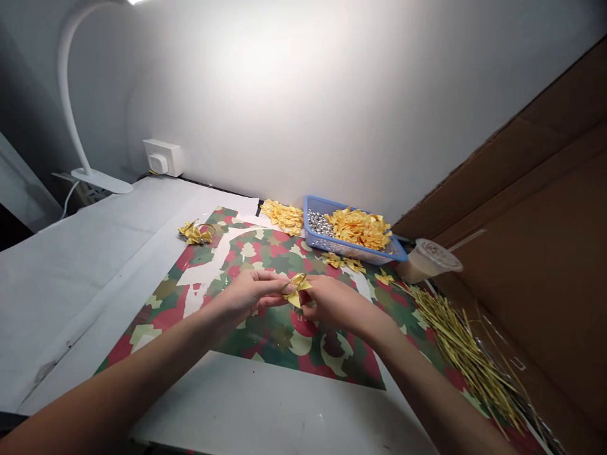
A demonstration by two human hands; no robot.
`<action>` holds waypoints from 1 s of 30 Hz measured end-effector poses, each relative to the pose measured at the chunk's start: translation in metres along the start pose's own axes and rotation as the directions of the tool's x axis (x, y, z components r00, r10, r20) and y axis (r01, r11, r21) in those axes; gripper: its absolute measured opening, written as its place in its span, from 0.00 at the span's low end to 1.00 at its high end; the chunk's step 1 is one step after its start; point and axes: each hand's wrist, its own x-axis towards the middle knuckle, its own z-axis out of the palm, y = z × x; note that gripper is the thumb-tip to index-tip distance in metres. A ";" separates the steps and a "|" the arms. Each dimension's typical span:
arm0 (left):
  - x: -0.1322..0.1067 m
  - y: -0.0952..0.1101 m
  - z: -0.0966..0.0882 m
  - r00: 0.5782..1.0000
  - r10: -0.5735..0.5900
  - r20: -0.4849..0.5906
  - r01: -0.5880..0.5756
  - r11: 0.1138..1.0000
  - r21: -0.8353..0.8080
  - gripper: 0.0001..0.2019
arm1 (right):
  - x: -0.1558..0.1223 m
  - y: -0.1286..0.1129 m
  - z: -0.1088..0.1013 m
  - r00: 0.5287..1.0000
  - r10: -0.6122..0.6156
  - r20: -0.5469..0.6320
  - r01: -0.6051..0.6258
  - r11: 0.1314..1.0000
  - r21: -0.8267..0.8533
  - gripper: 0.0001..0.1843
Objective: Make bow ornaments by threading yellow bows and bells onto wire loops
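**Forearms (109,379) reaching over a yellow ribbon bow (296,289)**

Left hand (249,297) and right hand (332,303) close together, fingertips (286,287) pinched narrow on the bow, above camouflage-print wrapping paper (279,354). At one o'clock, a blue plastic basket (318,235); at four, gold twist ties (459,354); at ten, another bow (195,232).

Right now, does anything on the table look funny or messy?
Yes. The green and red tree-patterned paper has ragged white patches near its top left, as if pieces were torn away. A few yellow bows also lie loose on it, outside the blue plastic basket.
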 end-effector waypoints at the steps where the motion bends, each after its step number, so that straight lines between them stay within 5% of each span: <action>1: -0.001 0.001 0.000 1.000 0.002 0.003 -0.002 1.000 -0.016 0.08 | 0.002 -0.001 -0.001 1.000 -0.010 0.007 0.010 1.000 -0.006 0.14; 10: -0.004 0.004 -0.003 1.000 0.012 0.005 -0.012 0.996 -0.091 0.07 | -0.018 0.014 -0.010 0.993 -0.110 -0.036 0.110 0.994 -0.006 0.13; 15: -0.004 0.004 -0.002 0.999 -0.013 -0.046 0.009 0.996 -0.089 0.07 | -0.039 0.041 -0.029 0.950 -0.170 -0.263 0.172 0.985 -0.016 0.08; 20: -0.003 0.004 -0.002 1.000 0.005 -0.021 -0.007 0.995 -0.096 0.06 | -0.054 0.054 -0.042 0.806 -0.237 -0.542 0.241 0.968 -0.065 0.08; 26: -0.003 0.004 -0.002 1.000 -0.016 -0.013 0.014 0.994 -0.108 0.06 | -0.053 0.043 -0.038 0.603 -0.176 -0.778 0.085 0.984 -0.157 0.09; 30: -0.003 0.003 -0.002 1.000 -0.020 -0.010 0.019 0.993 -0.113 0.05 | -0.048 0.031 -0.026 0.536 -0.111 -0.837 0.075 0.994 -0.085 0.07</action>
